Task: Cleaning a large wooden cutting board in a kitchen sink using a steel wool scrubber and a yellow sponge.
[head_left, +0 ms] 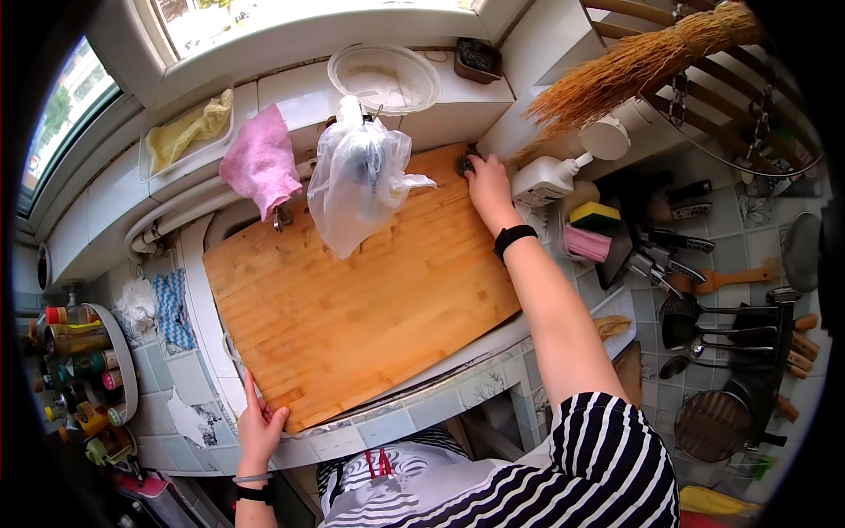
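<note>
A large wooden cutting board (370,299) lies slantwise over the sink and counter. At its near left corner is my left hand (261,429), the fingers along the left edge and the thumb on the corner, gripping it. My right hand (487,187) reaches to the far right corner, its fingers closed on a dark steel wool scourer (465,165) pressed against the board there. A clear plastic bag (356,180) hangs over the faucet, above the board's far edge. Left of it hangs a pink cloth (261,158).
Behind the board, the sill holds a white tray with a yellow cloth (189,130) and a plastic basin (385,77). At right stand a white pump bottle (541,180), a yellow sponge (594,216), knives (673,255) and hanging utensils (704,326). A straw broom (651,66) hangs above them. Bottles (84,352) crowd a left rack.
</note>
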A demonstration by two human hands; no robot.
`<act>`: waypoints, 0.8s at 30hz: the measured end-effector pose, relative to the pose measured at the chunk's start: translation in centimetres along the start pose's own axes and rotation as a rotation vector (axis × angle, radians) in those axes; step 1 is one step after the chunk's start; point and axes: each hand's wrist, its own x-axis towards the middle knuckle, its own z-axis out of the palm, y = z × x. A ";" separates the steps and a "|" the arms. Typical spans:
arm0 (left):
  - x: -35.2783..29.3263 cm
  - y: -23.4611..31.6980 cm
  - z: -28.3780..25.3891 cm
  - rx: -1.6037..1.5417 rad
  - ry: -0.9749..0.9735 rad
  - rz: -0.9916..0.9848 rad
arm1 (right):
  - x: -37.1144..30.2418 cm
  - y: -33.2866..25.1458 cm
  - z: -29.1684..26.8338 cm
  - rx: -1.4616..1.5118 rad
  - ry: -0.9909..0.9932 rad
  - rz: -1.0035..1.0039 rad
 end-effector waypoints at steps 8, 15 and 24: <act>-0.4 0.5 -0.3 0.000 0.020 0.053 | -16.6 0.9 -5.7 0.077 -0.164 0.052; 0.1 0.7 -0.3 -0.013 -0.010 0.045 | -3.3 -4.0 0.3 -0.073 -0.009 0.028; -0.7 -0.3 -0.9 0.039 0.019 0.093 | -11.8 -21.6 3.8 0.353 -0.058 -0.441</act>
